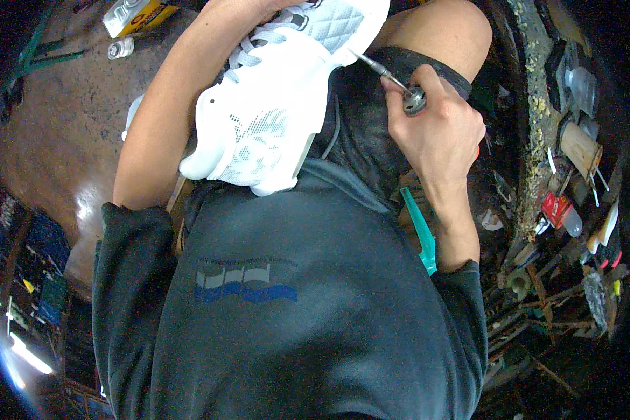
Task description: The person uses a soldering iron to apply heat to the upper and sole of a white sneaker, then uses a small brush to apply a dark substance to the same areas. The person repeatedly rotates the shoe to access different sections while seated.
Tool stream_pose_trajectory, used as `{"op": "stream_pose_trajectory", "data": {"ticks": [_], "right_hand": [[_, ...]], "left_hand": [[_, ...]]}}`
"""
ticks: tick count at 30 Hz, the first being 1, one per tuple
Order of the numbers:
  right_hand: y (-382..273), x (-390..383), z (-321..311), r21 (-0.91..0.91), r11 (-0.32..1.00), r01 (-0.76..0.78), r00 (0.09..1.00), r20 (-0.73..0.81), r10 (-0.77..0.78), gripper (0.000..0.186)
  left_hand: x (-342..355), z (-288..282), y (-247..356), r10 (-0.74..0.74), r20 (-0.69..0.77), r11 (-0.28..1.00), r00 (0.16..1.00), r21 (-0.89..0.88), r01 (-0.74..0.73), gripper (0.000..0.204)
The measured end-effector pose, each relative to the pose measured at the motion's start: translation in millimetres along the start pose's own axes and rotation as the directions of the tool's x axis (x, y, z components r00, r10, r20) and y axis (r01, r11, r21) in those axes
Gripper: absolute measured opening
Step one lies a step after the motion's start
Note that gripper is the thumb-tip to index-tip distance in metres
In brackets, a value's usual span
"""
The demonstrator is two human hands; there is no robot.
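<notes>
A white lace-up sneaker with perforated mesh and grey laces rests slanted on my lap. Above its laces, my left hand sits at the upper picture edge; most of it and its fingers are out of frame. My right hand is closed round the handle of an awl-like tool, thumb and forefinger near the round metal collar. Its slim metal shaft points up and left, with the tip at the sneaker's right edge. Whether the tip pierces the shoe I cannot tell.
By my right forearm lies a green strip-like object. On the brown surface to the left are a clear-and-yellow container and a small clear bottle. A wooden edge with tools and scraps runs down the right.
</notes>
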State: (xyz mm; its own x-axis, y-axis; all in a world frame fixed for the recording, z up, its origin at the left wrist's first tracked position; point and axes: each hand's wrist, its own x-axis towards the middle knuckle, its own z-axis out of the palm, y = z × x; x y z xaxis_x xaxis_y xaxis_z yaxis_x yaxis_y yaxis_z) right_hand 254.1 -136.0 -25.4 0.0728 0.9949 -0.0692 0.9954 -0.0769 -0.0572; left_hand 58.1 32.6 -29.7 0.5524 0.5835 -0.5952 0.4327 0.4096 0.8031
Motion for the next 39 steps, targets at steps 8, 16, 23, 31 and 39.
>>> {"op": "stream_pose_trajectory", "data": {"ticks": [8,16,23,31,39], "right_hand": [[-6.7,-3.4,-17.7,0.177,0.965,-0.195,0.980,-0.003,0.199,0.042],[-18.1,-3.1,3.4,0.128,0.975,-0.182,0.983,0.007,0.182,0.041],[-16.8,-2.8,7.1,0.108,0.986,-0.124,0.992,-0.011,0.126,0.037],[-16.2,-6.1,7.7,0.073,0.991,-0.110,0.994,0.013,0.109,0.034],[-16.8,-5.1,8.3,0.096,0.992,-0.083,0.997,0.002,0.083,0.034]], "left_hand": [[20.8,-5.5,12.4,0.098,-0.175,0.990,0.980,-0.084,-0.114,0.064],[29.3,-9.5,-4.9,0.136,-0.064,0.961,0.989,-0.235,-0.148,0.047],[24.7,-3.7,-2.6,0.126,-0.099,0.954,0.987,-0.262,-0.148,0.045],[30.2,-5.2,-6.0,0.048,-0.099,0.970,0.994,-0.232,-0.070,0.054],[22.7,-5.6,-2.0,0.099,-0.070,0.970,0.993,-0.218,-0.112,0.062]]}}
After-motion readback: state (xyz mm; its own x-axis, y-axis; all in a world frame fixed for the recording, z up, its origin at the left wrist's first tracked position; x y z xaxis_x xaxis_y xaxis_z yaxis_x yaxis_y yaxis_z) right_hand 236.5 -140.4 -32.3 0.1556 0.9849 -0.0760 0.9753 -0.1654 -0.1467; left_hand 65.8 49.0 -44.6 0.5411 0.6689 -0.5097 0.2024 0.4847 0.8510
